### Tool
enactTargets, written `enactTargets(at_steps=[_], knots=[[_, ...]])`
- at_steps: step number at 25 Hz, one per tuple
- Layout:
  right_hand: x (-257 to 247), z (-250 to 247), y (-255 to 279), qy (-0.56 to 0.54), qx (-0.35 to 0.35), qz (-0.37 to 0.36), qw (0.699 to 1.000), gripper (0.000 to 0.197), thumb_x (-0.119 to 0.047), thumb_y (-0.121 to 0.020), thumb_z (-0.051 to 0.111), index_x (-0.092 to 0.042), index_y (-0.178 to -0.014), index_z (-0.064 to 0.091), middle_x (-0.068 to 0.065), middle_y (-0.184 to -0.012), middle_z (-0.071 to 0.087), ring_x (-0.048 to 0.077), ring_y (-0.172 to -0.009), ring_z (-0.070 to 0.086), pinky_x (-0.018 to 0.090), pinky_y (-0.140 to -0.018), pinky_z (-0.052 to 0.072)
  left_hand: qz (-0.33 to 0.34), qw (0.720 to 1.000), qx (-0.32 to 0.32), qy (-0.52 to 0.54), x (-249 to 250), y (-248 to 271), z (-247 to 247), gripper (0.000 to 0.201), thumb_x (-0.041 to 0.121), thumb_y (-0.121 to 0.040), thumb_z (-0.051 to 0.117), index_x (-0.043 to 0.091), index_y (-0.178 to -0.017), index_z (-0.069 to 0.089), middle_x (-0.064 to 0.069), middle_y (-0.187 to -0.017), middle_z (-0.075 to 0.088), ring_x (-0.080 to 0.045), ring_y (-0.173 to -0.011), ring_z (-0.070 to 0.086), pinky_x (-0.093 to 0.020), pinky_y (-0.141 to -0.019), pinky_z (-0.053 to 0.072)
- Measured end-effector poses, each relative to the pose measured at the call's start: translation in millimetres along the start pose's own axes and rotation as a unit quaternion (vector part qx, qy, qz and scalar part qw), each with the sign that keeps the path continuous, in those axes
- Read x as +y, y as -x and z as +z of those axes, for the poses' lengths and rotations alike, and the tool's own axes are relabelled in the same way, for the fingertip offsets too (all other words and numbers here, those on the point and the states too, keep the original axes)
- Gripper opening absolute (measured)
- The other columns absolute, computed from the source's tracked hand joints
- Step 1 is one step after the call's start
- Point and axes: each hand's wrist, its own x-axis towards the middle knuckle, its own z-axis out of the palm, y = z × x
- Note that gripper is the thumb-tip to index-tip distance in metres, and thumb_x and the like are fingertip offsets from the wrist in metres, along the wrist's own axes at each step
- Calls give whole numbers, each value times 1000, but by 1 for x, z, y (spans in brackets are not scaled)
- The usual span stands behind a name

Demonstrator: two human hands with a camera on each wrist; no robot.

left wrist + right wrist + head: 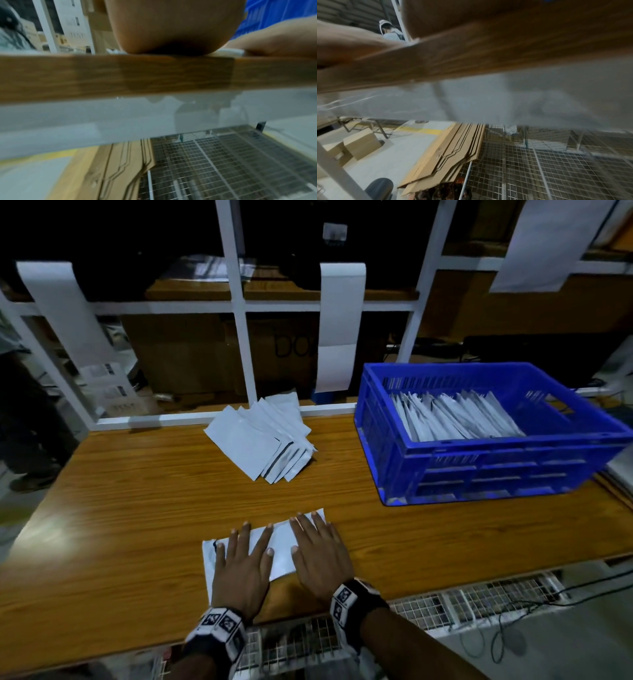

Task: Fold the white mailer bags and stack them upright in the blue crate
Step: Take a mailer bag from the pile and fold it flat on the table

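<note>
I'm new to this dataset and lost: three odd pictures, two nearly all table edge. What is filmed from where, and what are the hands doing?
No machine here: a person wears three cameras. The head view looks down on a wooden table. The left hand and right hand press flat on a white mailer bag, holding nothing. Behind lie a pile of unfolded mailer bags and a blue crate of folded bags standing upright. The other two views come from wrist cameras, low at the table's edge.

left hand (171,27) rests flat on the wooden table edge (154,75).
</note>
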Motion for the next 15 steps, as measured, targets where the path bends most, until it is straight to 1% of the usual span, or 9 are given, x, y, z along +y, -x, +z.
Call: enactTargets(at_steps=[2, 4, 6, 8, 10, 11, 12, 14, 15], knots=[[0, -1, 12, -9, -3, 3, 1000, 57, -41, -98, 34, -18, -150, 44, 2, -155, 44, 28, -144, 38, 51, -113, 38, 24, 1000, 5, 0, -4, 4, 1, 75, 64, -94, -18, 40, -158, 15, -4, -167, 9, -31, -154, 13, -52, -122, 10], [-1, -2, 15, -21, -3, 2, 1000, 58, -43, -98, 36, -18, -149, 44, 2, -154, 44, 29, -144, 38, 51, -112, 40, 33, 999, 4, 2, -9, 6, 1, 75, 66, -95, -16, 38, -158, 15, -2, -167, 8, -29, -154, 12, -52, -123, 12], [1, 0, 18, -26, 3, 7, 1000, 59, -46, -97, 37, -19, -150, 43, 3, -156, 43, 32, -145, 37, 51, -112, 39, 38, 999, 13, 4, -8, 4, 3, 79, 67, -92, -18, 36, -158, 12, 0, -167, 5, -25, -154, 7, -49, -124, 9], [4, 3, 18, -31, 14, 26, 999, 63, -51, -98, 34, -19, -153, 38, 6, -160, 35, 33, -148, 31, 52, -117, 31, 45, 999, 16, 4, -7, 2, 3, 81, 69, -89, -19, 37, -159, 6, 3, -167, -4, -19, -154, -3, -45, -124, 2], [5, 8, 19, -33, 14, 55, 998, 71, -57, -98, 27, -16, -157, 29, 12, -164, 22, 33, -152, 20, 51, -123, 18, 54, 998, 15, -4, -9, 0, 2, 79, 69, -88, -20, 39, -158, 1, 4, -166, -9, -18, -153, -7, -44, -124, 0], [4, 10, 19, -34, 17, 75, 996, 75, -59, -98, 25, -13, -157, 27, 14, -164, 21, 32, -152, 19, 50, -124, 13, 60, 998, 11, -8, -11, 0, 2, 79, 69, -87, -22, 40, -158, 0, 4, -166, -9, -18, -153, -7, -44, -124, 0], [4, 10, 19, -35, 23, 99, 994, 77, -60, -97, 25, -11, -156, 28, 15, -163, 23, 31, -151, 22, 49, -124, 9, 65, 998, 11, -9, -12, -2, 2, 81, 70, -86, -24, 41, -157, 0, 5, -166, -9, -18, -153, -7, -44, -124, 0], [6, 9, 20, -41, 42, 147, 987, 77, -61, -98, 26, -9, -155, 31, 13, -161, 30, 30, -149, 28, 45, -119, 7, 74, 997, 13, -6, -15, -5, 2, 83, 73, -84, -26, 43, -157, 0, 6, -166, -9, -17, -153, -8, -44, -124, 0], [6, 8, 21, -43, 56, 159, 985, 76, -61, -99, 26, -10, -155, 30, 12, -161, 28, 30, -150, 27, 44, -118, 6, 78, 997, 14, -6, -16, -5, 3, 82, 73, -84, -25, 44, -156, 1, 7, -165, -9, -16, -152, -9, -43, -124, 0]])
